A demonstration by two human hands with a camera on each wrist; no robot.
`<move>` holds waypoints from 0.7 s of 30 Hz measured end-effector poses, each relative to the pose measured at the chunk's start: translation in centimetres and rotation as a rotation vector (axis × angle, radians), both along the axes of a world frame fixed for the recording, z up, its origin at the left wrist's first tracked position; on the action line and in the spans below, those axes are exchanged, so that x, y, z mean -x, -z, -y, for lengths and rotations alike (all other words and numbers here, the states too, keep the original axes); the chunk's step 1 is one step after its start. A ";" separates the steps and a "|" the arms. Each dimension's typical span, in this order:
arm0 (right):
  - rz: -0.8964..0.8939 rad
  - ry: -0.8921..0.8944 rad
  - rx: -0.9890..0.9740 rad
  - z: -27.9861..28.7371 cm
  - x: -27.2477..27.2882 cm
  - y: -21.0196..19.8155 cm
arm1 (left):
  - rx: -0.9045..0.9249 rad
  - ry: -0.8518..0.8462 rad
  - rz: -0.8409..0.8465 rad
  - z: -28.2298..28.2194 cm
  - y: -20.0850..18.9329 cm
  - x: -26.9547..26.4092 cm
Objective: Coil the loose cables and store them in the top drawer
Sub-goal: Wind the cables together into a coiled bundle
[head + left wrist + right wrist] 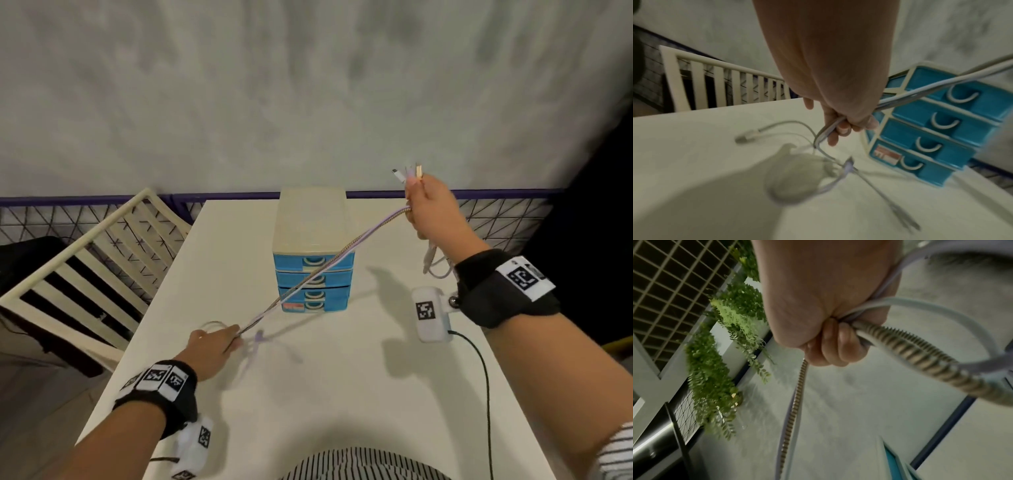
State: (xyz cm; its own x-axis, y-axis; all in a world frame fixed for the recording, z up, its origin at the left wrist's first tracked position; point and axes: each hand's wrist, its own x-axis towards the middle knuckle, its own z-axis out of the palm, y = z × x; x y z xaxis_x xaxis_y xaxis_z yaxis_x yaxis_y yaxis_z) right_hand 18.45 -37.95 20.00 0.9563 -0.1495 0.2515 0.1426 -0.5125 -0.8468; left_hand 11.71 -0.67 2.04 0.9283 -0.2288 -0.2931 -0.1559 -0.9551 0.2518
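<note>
Right hand: the right hand (430, 209) is raised over the far right of the table (342, 394), fist closed round the bundled cables (329, 265); several plug ends (409, 173) stick up above the fingers, and a short loop hangs below the wrist.
Left hand: the left hand (214, 346) is low over the near left of the table, fingers (840, 128) curled round the same cables, pinching them against the thumb.
Cables: a braided one and pale ones run taut between the two hands, passing in front of the drawer unit (313, 253); loose tails and a plug (746, 138) lie on the table beside the left hand.
Drawer unit: stands at the far middle of the table, four blue drawers, all closed, top drawer (313, 262) included.
Surroundings: a white slatted chair (92, 267) stands left of the table.
</note>
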 end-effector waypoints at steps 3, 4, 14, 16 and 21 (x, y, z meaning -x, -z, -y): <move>0.005 -0.026 -0.021 0.6 0.4 -0.6 | -0.084 -0.062 -0.024 -1.5 0.4 0.6; 0.003 -0.033 -0.036 0.6 0.6 -0.6 | -0.127 -0.077 -0.029 -1.7 0.4 0.7; -0.047 -0.136 0.084 -2.4 1.4 2.4 | 0.136 -0.079 -0.443 3.5 -7.6 -1.0; -0.037 -0.157 0.151 -3.5 1.5 2.9 | 0.159 0.025 -0.391 6.3 -10.6 -1.3; -0.008 -0.206 0.336 -5.8 2.4 3.3 | 0.435 0.176 -0.566 10.6 -15.1 -2.9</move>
